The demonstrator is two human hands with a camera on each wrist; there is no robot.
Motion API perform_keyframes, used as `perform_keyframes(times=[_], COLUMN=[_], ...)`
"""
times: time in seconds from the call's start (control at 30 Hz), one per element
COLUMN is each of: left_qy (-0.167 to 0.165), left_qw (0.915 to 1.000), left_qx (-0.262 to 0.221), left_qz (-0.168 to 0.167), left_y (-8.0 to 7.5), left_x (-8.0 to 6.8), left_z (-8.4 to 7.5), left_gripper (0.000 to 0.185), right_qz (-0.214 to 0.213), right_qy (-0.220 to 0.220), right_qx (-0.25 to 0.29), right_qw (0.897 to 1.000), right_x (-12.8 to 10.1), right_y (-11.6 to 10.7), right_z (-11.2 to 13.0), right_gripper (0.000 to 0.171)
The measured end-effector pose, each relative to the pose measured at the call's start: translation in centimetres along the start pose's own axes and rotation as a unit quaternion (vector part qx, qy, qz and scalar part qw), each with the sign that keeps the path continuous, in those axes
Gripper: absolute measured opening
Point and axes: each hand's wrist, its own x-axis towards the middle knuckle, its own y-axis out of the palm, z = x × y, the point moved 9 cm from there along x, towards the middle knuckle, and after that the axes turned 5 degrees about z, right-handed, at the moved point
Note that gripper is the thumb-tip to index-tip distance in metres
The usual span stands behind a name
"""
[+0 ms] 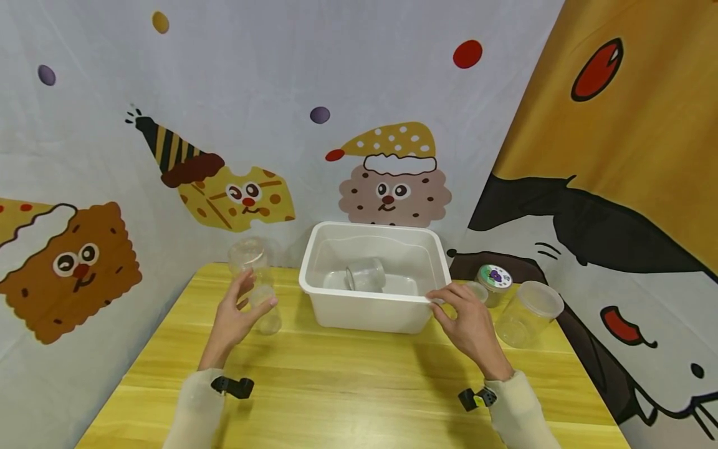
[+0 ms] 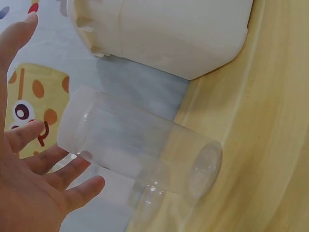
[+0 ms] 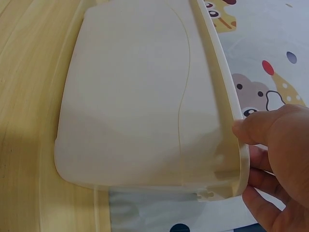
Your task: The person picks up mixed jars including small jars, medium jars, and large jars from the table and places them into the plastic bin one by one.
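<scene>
My left hand (image 1: 237,317) is beside clear plastic jars at the table's left, its fingers spread. In the left wrist view, a tall clear jar (image 2: 135,137) with a whitish lid (image 2: 77,121) stands near the fingertips; I cannot tell whether they touch it. Another clear container (image 2: 148,200) shows partly behind it. My right hand (image 1: 470,323) pinches the rim of a white plastic bin (image 1: 370,312) at its front right corner, with the thumb (image 3: 248,128) outside. Inside the bin, a clear plastic jar (image 1: 367,275) lies on its side.
Right of the bin stand a clear lidded jar (image 1: 524,318) and a small jar with a printed lid (image 1: 495,277). Another small round container (image 1: 477,291) is partly hidden by the right hand. Behind the wooden table (image 1: 336,386) hangs a cartoon-printed cloth (image 1: 258,75).
</scene>
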Motion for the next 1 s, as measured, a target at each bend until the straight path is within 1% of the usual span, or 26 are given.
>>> perform_keyframes(times=[0.2, 0.33, 0.53, 0.73, 0.83, 1.0], left_qy=[-0.020, -0.034, -0.057, -0.078, -0.078, -0.068], left_qw=[0.9995, 0.9989, 0.9979, 0.9966, 0.9968, 0.9975], left_qx=[-0.025, -0.033, -0.032, -0.026, -0.016, -0.004], left_qz=[0.006, 0.007, 0.006, -0.002, -0.008, -0.019], left_y=[0.4, 0.6, 0.8, 0.7, 0.5, 0.3], left_x=[-0.2, 0.0, 0.1, 0.1, 0.1, 0.2], left_z=[1.2, 2.0, 3.1, 3.8, 4.0, 4.0], left_gripper=[0.092, 0.090, 0.090, 0.084, 0.081, 0.073], right_qz=[0.002, 0.004, 0.004, 0.004, 0.005, 0.004], right_qy=[0.004, 0.008, 0.012, 0.010, 0.012, 0.014], right_qx=[-0.001, 0.000, 0.001, 0.004, 0.003, 0.004], right_qw=[1.000, 1.000, 1.000, 1.000, 1.000, 1.000], right_x=[0.0, -0.1, -0.1, -0.1, -0.1, -0.1], right_y=[0.0, 0.1, 0.1, 0.2, 0.2, 0.1], right_z=[-0.1, -0.2, -0.3, -0.3, -0.3, -0.3], right_gripper=[0.019, 0.019, 0.018, 0.018, 0.018, 0.018])
